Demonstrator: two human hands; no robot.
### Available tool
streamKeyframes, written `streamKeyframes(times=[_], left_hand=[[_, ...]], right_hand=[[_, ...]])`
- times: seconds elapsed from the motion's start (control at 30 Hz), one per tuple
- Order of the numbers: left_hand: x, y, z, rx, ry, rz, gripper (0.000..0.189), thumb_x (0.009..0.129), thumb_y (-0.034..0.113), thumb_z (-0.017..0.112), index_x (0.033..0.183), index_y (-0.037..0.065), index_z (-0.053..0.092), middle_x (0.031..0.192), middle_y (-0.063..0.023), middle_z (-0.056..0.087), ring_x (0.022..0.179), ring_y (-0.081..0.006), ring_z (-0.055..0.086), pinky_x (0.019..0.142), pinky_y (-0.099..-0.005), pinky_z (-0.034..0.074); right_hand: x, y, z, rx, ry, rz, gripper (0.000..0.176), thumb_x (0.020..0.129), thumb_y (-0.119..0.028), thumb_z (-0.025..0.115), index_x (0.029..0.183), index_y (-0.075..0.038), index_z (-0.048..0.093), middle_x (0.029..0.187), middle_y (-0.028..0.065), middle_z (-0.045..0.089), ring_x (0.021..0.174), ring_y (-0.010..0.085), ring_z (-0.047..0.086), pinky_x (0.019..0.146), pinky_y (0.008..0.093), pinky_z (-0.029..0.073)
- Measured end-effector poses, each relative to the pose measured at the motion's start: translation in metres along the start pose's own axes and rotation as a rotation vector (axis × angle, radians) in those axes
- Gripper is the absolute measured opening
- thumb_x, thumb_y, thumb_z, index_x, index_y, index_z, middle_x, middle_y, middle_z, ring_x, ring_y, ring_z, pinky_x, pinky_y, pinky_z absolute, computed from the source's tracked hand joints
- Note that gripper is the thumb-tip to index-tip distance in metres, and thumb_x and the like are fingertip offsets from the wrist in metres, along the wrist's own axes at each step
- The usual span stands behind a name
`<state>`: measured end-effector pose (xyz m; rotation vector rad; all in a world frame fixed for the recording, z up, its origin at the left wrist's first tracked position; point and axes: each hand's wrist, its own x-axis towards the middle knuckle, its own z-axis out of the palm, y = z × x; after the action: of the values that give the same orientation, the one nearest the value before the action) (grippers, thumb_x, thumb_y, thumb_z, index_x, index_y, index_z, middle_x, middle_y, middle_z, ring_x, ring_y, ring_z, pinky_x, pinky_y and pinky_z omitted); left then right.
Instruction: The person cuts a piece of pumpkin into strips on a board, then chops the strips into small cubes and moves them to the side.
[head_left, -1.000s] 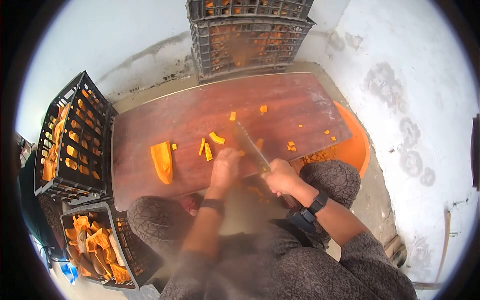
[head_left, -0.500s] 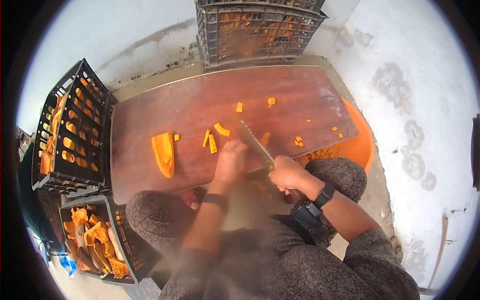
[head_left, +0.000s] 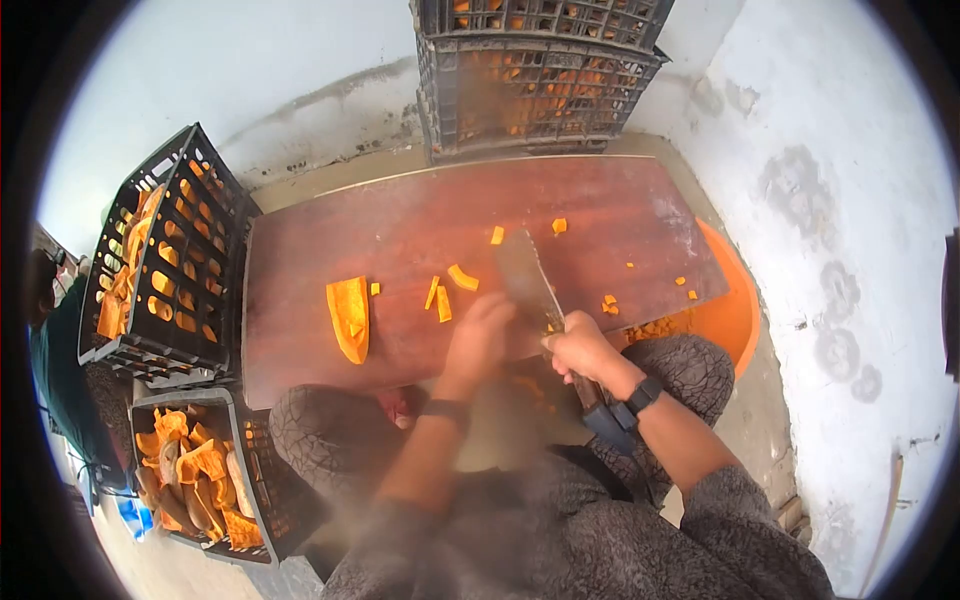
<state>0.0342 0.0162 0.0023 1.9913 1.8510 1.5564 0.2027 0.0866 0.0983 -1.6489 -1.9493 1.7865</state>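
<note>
My right hand (head_left: 580, 348) is wrapped round the handle of a broad-bladed knife (head_left: 528, 278), whose blade points up and left over the reddish board (head_left: 400, 220). Close to the blade's left side is my left hand (head_left: 484, 335), its fingers blurred; what it holds, if anything, cannot be made out. Left of that hand lie a curved orange strip (head_left: 463, 278) and thin orange sticks (head_left: 444, 304). A large orange wedge (head_left: 349, 318) rests farther left. Small orange cubes (head_left: 559, 226) are scattered beyond the knife and to its right.
Black crates of orange pieces stand at the left (head_left: 165, 260), lower left (head_left: 232, 420) and far edge (head_left: 540, 90). An orange tub (head_left: 738, 300) with cut pieces sits under the board's right edge. White walls rise behind and right. Part of another person (head_left: 75, 370) shows far left.
The view has shifted, so the scene sits lower and farther right. The knife blade has turned to show its broad face. An orange piece beside the blade is no longer visible.
</note>
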Motion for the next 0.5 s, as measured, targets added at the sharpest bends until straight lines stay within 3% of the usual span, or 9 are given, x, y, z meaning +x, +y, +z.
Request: streamKeyframes(times=[0.13,0.2,0.3,0.5], left_hand=[[0.007,0.007,-0.007,0.132,0.140,-0.089,0.027,0.077,0.000,0.059,0.103,0.001,0.066,0.110,-0.0154,0.064,0.099,-0.0373,0.061,0.089,-0.0450,0.050],[0.008,0.001,-0.016,0.210,0.129,-0.079,0.028,0.078,-0.002,0.061,0.104,0.004,0.066,0.110,-0.0144,0.063,0.101,-0.0367,0.059,0.088,-0.0440,0.051],[0.011,-0.010,-0.025,0.308,0.129,-0.126,0.028,0.077,-0.004,0.064,0.104,0.006,0.066,0.108,-0.0120,0.063,0.100,-0.0361,0.057,0.087,-0.0435,0.050],[0.012,-0.025,-0.039,0.490,-0.046,-0.243,0.019,0.080,0.001,0.063,0.098,0.005,0.067,0.104,-0.0113,0.065,0.100,-0.0346,0.057,0.091,-0.0432,0.046]], right_hand=[[-0.015,0.007,0.000,0.087,0.045,-0.002,0.021,0.091,-0.010,0.059,0.091,0.011,0.058,0.064,0.0146,0.060,0.045,0.0181,0.055,0.039,0.0331,0.047],[-0.023,0.005,0.004,0.110,0.003,-0.024,0.020,0.089,-0.008,0.058,0.075,0.006,0.059,0.057,0.0134,0.060,0.042,0.0201,0.058,0.040,0.0346,0.046],[-0.028,0.017,0.013,0.143,-0.091,-0.032,0.021,0.089,-0.008,0.058,0.074,0.005,0.058,0.057,0.0126,0.060,0.042,0.0196,0.057,0.041,0.0342,0.046],[-0.027,0.023,0.011,0.074,-0.007,0.008,0.024,0.090,-0.011,0.058,0.072,0.005,0.059,0.056,0.0129,0.060,0.043,0.0205,0.059,0.041,0.0345,0.046]])
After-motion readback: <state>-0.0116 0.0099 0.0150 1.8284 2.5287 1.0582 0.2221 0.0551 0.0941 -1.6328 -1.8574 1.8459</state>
